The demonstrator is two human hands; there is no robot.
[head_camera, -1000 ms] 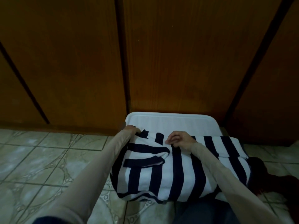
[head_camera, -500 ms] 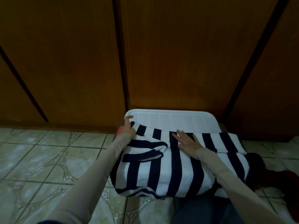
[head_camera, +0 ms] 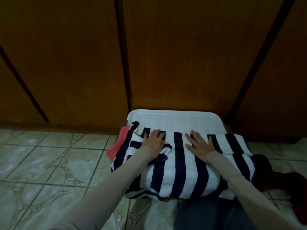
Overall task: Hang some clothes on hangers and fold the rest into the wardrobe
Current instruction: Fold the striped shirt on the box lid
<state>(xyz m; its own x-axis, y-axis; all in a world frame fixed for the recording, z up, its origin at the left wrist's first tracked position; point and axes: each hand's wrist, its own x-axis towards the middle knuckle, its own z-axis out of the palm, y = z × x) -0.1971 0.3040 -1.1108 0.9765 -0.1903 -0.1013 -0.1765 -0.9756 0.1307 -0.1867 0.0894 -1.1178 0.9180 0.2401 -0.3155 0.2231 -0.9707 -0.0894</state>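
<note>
Head view: a folded navy-and-white striped knit garment (head_camera: 186, 170) is seen lying on top of a white rectangular plastic lid or tray (head_camera: 174, 119), which is set on the pale patterned tiled floor (head_camera: 41, 163) right against the brown wooden wardrobe doors (head_camera: 182, 55). The left hand (head_camera: 153, 141) is laid flat on the left upper part of the garment, fingers straight and slightly spread, over a folded-in sleeve. The right hand (head_camera: 198, 144) is pressed flat just beside it on the middle of the garment, fingers spread wide. The hands are kept slightly apart. Both forearms are covered by light beige sleeves (head_camera: 116, 180). A coral-red piece of cloth (head_camera: 118, 144) is seen sticking out from under the garment's left edge. A dark reddish cloth (head_camera: 282, 178) is heaped on the floor to the right. Blue denim (head_camera: 207, 214) is visible at the bottom edge.
</note>
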